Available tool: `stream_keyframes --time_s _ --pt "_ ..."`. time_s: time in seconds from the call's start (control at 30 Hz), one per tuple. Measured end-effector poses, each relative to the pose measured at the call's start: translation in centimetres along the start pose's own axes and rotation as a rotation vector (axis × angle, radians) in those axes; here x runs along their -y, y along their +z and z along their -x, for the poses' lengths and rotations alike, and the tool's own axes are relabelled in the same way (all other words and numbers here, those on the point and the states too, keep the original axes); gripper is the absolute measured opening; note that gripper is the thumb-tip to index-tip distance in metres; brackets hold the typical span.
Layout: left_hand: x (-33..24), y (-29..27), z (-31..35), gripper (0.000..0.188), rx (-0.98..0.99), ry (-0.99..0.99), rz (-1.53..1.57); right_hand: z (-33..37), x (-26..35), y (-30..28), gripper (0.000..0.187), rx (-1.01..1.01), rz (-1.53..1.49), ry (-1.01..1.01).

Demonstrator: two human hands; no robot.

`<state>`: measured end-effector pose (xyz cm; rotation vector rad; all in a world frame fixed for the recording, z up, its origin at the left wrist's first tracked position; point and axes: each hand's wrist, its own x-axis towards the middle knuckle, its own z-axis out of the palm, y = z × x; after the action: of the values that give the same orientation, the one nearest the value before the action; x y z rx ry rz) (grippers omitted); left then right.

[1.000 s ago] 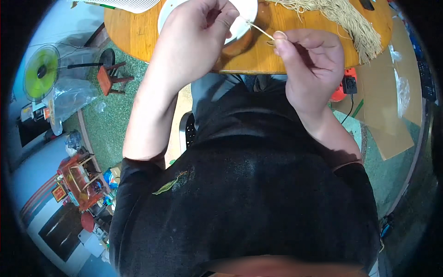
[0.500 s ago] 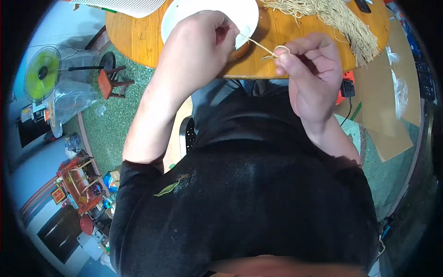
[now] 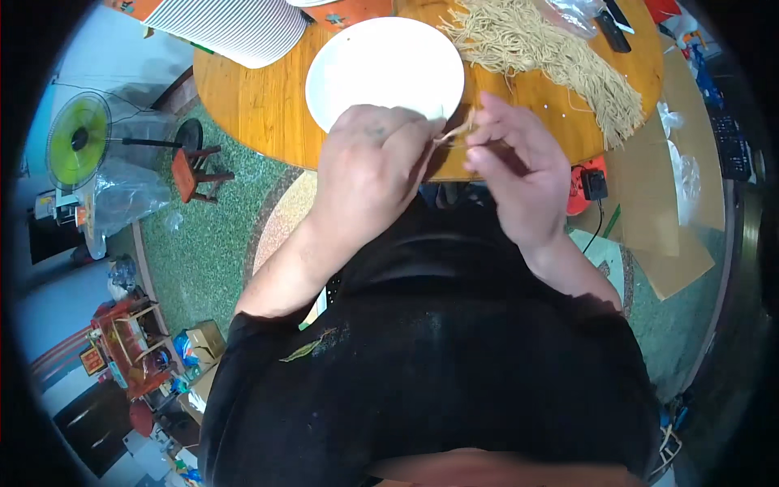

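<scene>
Over the near edge of the wooden table point(image 3: 251, 105), my left hand point(image 3: 377, 166) is closed, pinching a thin beige cord point(image 3: 462, 126) at its fingertips. The cord bends into a small loop between my hands. My right hand point(image 3: 527, 174) meets the other side of it, with the thumb and a fingertip close together on the strand and the other fingers loosely raised. Just beyond my left hand is a round white dish point(image 3: 385, 69). A thick bundle of beige cords point(image 3: 552, 61) lies at the far right of the table.
Stacked white paper containers point(image 3: 235, 32) and an orange patterned container point(image 3: 349, 12) stand at the far left. A black remote control point(image 3: 613, 32) lies by the cord bundle. Left of the table are a small red stool point(image 3: 191, 173) and a green fan point(image 3: 79, 140); cardboard point(image 3: 649, 203) lies right.
Both hands have come lower in the picture and nearer each other. The cord stretched straight between them is now slack and looped. My right fingers have loosened and spread somewhat.
</scene>
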<state>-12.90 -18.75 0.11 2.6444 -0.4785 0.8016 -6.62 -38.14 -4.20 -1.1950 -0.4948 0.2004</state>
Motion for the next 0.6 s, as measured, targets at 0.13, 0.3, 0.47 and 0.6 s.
stream_keyframes --time_s 0.13,0.3,0.47,0.6 --pt "-0.1 0.1 0.6 0.02 0.014 0.023 0.1 -1.1 -1.4 -1.4 0.058 -0.026 0.872 -0.45" --pt "-0.4 0.3 1.4 0.014 -0.017 -0.027 0.12 -1.4 -2.6 -2.0 0.045 -0.053 0.894 -0.539" --pt "-0.1 -0.2 1.4 0.014 -0.05 -0.081 0.151 -0.9 -3.1 -1.7 0.027 0.019 0.423 -0.369" --pt "0.5 -0.5 1.5 0.013 -0.072 -0.074 0.098 1.5 -1.8 -0.5 0.038 0.378 0.41 0.081"
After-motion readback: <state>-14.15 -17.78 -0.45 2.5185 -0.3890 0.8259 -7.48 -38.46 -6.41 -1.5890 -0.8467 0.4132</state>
